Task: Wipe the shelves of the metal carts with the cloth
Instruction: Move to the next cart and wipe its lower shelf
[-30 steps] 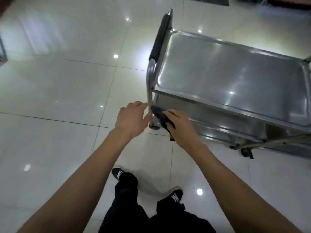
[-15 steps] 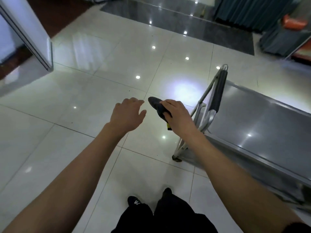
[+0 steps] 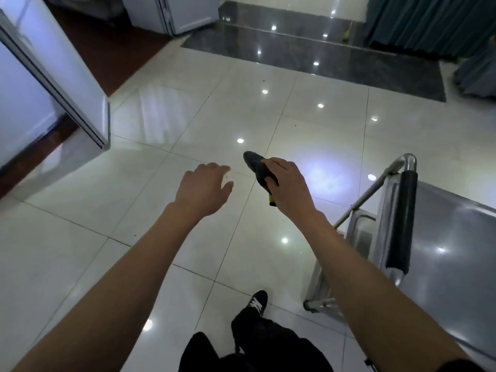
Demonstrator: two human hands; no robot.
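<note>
Open tiled floor [image 3: 188, 130] ahead and to the left. Blocked on the right by a metal cart [image 3: 451, 237], black-padded handle [image 3: 401, 221] nearest. White cabinet [image 3: 53, 84] closing the far left; dark mat [image 3: 322, 57] beyond.

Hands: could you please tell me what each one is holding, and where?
Right hand grips the dark cloth at its lower part; left hand holds nothing.
</note>
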